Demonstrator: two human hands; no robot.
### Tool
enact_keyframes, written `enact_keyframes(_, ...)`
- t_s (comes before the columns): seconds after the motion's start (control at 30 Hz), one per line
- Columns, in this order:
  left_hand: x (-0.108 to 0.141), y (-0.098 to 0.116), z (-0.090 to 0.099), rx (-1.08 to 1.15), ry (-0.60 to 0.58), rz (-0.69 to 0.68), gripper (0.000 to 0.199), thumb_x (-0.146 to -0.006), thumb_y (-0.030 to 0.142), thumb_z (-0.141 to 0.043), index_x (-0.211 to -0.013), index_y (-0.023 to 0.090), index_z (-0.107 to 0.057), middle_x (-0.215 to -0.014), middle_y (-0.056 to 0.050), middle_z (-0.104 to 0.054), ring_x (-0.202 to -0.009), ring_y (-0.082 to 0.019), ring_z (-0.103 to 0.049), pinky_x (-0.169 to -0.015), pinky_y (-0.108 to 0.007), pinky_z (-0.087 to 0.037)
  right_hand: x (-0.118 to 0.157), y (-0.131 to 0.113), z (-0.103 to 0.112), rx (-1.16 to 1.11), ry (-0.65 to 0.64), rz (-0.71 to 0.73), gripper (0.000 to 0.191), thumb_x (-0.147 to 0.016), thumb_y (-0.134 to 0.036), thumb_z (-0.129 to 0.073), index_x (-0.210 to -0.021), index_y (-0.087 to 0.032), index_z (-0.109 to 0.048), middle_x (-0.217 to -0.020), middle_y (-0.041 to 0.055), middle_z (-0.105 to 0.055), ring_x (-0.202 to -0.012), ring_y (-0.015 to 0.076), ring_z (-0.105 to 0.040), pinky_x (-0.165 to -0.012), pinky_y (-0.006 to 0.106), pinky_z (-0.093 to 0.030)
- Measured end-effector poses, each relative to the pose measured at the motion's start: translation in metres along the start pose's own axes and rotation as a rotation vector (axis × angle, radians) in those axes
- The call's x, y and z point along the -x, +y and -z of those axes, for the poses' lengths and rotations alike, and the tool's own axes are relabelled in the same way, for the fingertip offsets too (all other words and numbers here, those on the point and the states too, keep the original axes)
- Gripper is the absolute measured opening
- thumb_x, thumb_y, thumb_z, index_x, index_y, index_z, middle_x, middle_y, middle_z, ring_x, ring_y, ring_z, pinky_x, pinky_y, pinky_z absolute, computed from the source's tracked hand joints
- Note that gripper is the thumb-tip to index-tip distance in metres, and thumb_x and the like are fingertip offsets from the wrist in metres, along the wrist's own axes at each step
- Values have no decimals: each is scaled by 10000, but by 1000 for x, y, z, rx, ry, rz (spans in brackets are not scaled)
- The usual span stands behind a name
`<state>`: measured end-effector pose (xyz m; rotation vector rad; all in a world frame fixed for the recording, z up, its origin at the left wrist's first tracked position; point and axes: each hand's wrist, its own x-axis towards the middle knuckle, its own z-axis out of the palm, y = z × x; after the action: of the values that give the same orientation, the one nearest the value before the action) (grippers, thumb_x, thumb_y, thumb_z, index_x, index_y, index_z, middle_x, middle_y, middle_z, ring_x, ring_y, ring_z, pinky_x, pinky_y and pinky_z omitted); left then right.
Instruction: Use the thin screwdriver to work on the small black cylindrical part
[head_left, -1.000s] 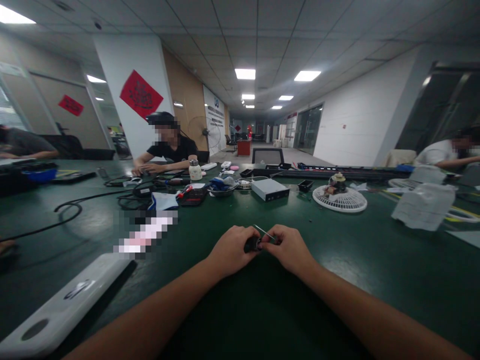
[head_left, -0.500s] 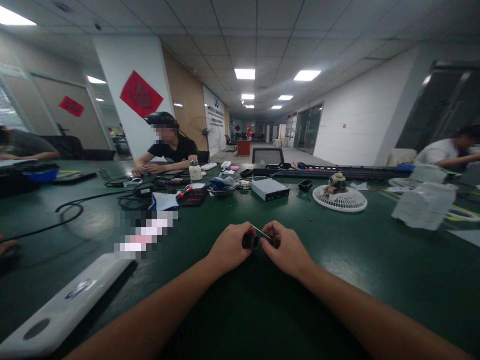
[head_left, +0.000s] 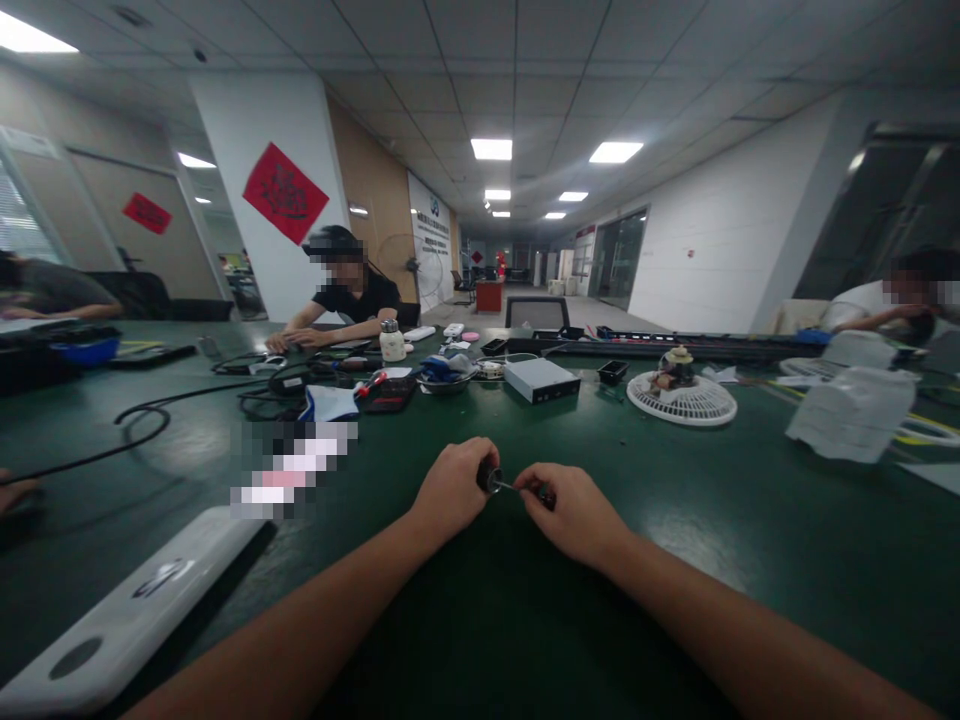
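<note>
Our left hand [head_left: 452,490] clasps a black cylinder [head_left: 488,479], our right hand [head_left: 576,515] pinches its thin metal pin [head_left: 507,486] over the green bench [head_left: 480,620].

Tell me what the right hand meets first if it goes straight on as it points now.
Probably the dark round part in the left hand, along the thin metal shaft from the right hand; depth is unclear.
</note>
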<state>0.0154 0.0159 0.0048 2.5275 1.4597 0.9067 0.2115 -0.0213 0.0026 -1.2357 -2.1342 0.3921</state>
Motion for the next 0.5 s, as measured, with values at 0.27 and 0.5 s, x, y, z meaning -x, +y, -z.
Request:
enact_keyframes(0.27, -1, 0, 3, -21, -41, -43, 251, -723, 41, -599, -890, 218, -660, -933, -10, -685, -945, -216, -607, -866, -368, -429, -2, 6, 3, 147, 19, -46, 194, -860, -181, -585, -977, -227, -733, -901, 31, -743, -810, 198, -681, -745, 305, -487)
enact_keyframes(0.5, -1, -5, 0, -36, -33, -74, 299, -731, 10, -562, -910, 218, -680, -948, -15, -694, -955, -213, -604, -886, -377, -421, 1, -1, 1, 119, 8, 47, 206, -874, -178, -565, -1008, -227, -714, -936, 22, -734, -828, 183, -672, -750, 284, -490)
